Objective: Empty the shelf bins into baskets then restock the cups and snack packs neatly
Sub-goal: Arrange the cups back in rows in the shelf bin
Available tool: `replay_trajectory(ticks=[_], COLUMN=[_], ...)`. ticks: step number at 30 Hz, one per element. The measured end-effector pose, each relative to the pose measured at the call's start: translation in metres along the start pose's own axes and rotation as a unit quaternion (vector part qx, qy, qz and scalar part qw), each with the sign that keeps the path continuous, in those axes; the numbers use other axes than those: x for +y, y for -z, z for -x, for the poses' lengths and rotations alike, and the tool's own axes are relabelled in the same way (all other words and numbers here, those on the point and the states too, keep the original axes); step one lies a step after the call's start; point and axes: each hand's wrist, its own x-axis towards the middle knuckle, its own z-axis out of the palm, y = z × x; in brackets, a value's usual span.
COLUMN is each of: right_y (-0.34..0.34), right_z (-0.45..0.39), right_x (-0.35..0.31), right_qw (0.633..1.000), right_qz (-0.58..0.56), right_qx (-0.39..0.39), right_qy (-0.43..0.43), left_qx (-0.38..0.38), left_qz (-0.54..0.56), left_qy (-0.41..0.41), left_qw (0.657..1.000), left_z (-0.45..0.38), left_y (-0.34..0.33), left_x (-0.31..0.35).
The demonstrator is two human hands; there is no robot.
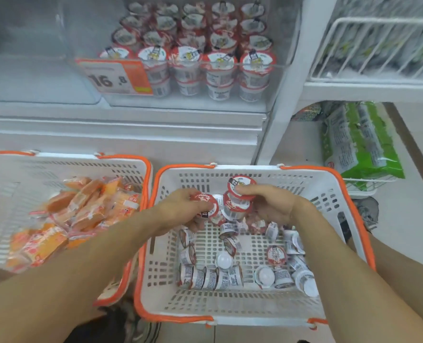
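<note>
Head view of two white baskets with orange rims on the floor before a shelf. The right basket (pixel 334 194) holds loose red-lidded cups (pixel 232 276), most lying on their sides. The left hand (pixel 180 209) grasps one cup (pixel 205 203) over this basket; the right hand (pixel 270 204) grips a short stack of cups (pixel 237 199). The left basket (pixel 136 169) contains orange snack packs (pixel 81 209). Above, a clear shelf bin (pixel 283 70) holds stacked cups in rows; its orange price tag (pixel 116 76) reads "16.8". Cup lettering is too blurred to read. At right, green packets (pixel 361 144) rest on a wire rack (pixel 369 188).
</note>
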Motion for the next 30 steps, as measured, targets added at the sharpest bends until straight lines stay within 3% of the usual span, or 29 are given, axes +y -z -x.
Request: replay_trajectory(ticks=[6,13,18,24,30], right_y=[-0.072,-0.149,-0.171,-0.19,-0.19], right_z=[0.031,0.05,0.04,0.017,0.002], right_x=[-0.097,-0.173,-0.225,-0.263,-0.272], right_qw=[0.981,0.941,0.939,0.959,0.961], right_qz=[-0.027,-0.05,-0.014,0.009,-0.07], right_qx=[0.041,0.088,0.117,0.132,0.156], right_qy=[0.19,0.324,0.324,0.251,0.216], left_qx=[0.002,0.123,0.189,0.274,0.3], left_qz=[-0.023,-0.094,-0.032,0.022,0.037], left_qy=[-0.132,-0.301,-0.35,-0.353,-0.357], left_qw=[0.991,0.941,0.917,0.894,0.884], left_z=[0.081,0.129,0.125,0.112,0.098], left_y=[0.067,0.117,0.151,0.179,0.188], left_x=[0.09,0.139,0.149,0.143,0.136])
